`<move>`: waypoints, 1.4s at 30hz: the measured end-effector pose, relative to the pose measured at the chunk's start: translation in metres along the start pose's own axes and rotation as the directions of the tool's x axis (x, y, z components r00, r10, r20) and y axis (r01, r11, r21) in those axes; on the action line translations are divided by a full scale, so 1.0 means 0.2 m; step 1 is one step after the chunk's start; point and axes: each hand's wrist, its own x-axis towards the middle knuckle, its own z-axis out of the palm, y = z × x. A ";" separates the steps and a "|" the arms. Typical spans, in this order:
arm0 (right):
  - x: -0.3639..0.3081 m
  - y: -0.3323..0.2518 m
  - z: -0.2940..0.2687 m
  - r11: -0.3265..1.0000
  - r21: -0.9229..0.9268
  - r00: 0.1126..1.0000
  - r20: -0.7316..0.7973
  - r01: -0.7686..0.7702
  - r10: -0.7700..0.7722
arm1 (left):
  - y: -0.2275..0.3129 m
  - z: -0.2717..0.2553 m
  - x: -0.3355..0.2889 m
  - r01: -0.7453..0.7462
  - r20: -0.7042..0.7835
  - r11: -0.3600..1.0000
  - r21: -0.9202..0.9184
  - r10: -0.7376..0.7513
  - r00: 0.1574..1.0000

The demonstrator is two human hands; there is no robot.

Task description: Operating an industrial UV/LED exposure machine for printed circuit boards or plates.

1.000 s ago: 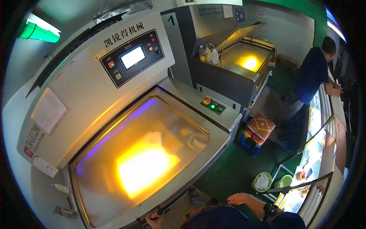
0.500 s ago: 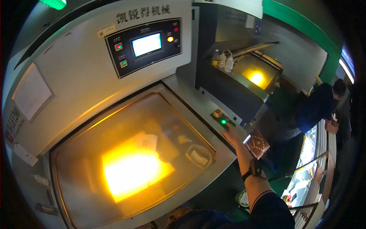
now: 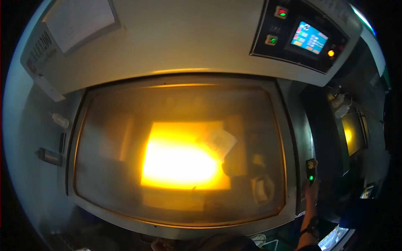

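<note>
My right hand reaches to a small control box on the machine's right side. Its fingers look stretched out, at or just below a lit green button; whether they press it I cannot tell. Above this button sits a red and yellow knob. What looks like part of my left hand shows at the lower edge, its fingers too dim to make out. Between my hands lies a framed, see-through machine bed with bright yellow light in its middle. A pale square sheet lies by the glow.
A control panel with a lit screen is on the machine's pale hood. Bottles stand at the left. A second machine with a yellow-lit top stands at the right. A white pad-like thing shows in the bed's right corner.
My view has swung left, so the bed is now central and the panel is farther right. My right hand stays by the green button. The panel's screen now shows coloured blocks.
</note>
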 end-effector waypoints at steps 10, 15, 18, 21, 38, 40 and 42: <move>-0.28 -0.06 0.05 0.995 -0.051 0.994 -0.073 -0.083 0.079 | -0.03 0.12 -0.02 0.107 -0.241 0.994 0.003 -0.104 0.965; -0.31 -0.05 -0.01 0.987 0.089 0.988 -0.067 -0.133 0.139 | -0.07 0.14 0.00 -0.162 0.204 0.987 0.018 0.155 0.967; -0.32 -0.01 -0.03 0.977 0.119 0.981 -0.053 -0.177 0.184 | -0.18 0.48 -0.18 -0.122 -0.102 0.957 -0.262 0.099 0.990; -0.34 -0.12 -0.05 0.977 0.175 0.990 -0.062 -0.118 0.130 | -0.04 -0.15 0.12 -0.177 -0.018 0.960 0.218 0.185 0.983; -0.83 0.03 0.18 0.796 -0.072 0.749 -0.297 0.601 -0.592 | -0.05 -0.25 0.30 -0.117 0.281 0.922 0.370 0.009 0.960; -1.29 -0.20 0.30 0.560 0.425 0.703 -0.435 0.711 -0.562 | -0.03 -0.24 0.25 -0.132 0.274 0.912 0.389 0.022 0.962; -1.82 -0.46 0.18 0.544 0.427 0.684 -0.324 0.722 -0.654 | 0.00 -0.25 0.25 -0.160 0.269 0.890 0.426 0.044 0.962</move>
